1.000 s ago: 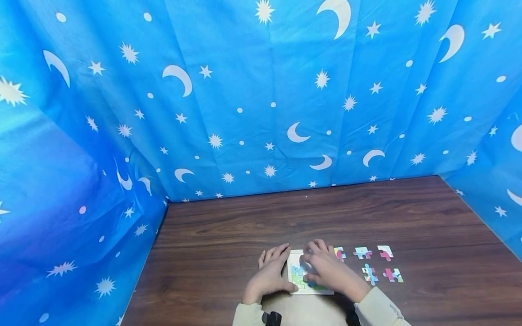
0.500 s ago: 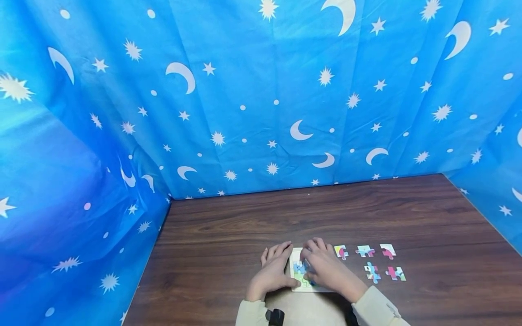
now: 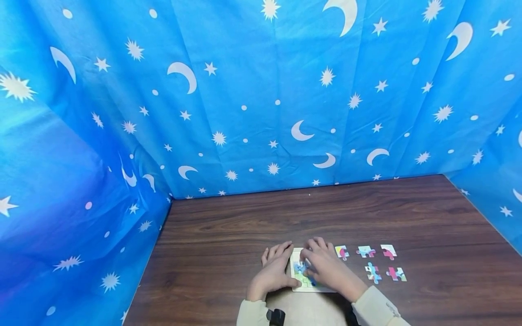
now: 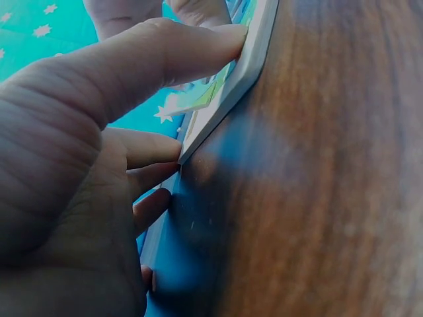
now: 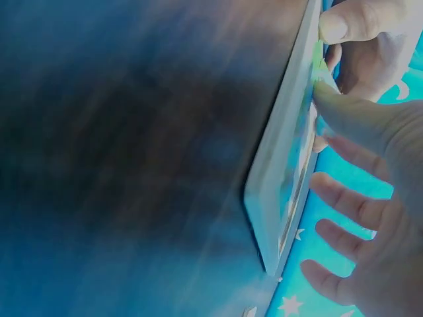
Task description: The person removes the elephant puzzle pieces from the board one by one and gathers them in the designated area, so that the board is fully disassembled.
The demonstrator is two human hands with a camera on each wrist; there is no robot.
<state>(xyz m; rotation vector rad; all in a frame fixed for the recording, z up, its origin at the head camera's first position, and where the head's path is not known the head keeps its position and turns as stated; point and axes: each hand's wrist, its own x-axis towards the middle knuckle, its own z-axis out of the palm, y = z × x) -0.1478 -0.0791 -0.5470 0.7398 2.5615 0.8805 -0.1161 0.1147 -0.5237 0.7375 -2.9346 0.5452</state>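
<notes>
A small pale-framed puzzle tray [image 3: 292, 271] lies on the table, with blue and green jigsaw pieces in its left part. My left hand [image 3: 274, 272] steadies its left side. The left thumb rests on the front rim and the other fingers extend along the side, as the left wrist view shows. Over the tray's middle, my right hand [image 3: 324, 268] bends its thumb and index finger down to a puzzle piece [image 3: 302, 267] and pinches it; the hand hides much of the tray. In the right wrist view the other right fingers [image 5: 344, 198] are spread, holding nothing.
Several loose puzzle pieces lie right of the tray: a yellow-and-red one [image 3: 341, 252] beside it, a pale blue one [image 3: 365, 251], a white-and-pink corner [image 3: 389, 251], a blue one [image 3: 373, 272] and a pink one [image 3: 396, 273]. A blue star-patterned curtain [image 3: 261, 113] surrounds the table [image 3: 228, 235].
The camera view has shifted slightly. Both hands stay at the tray; the right fingers make only small movements over the pieces, and the loose pieces lie where they were.
</notes>
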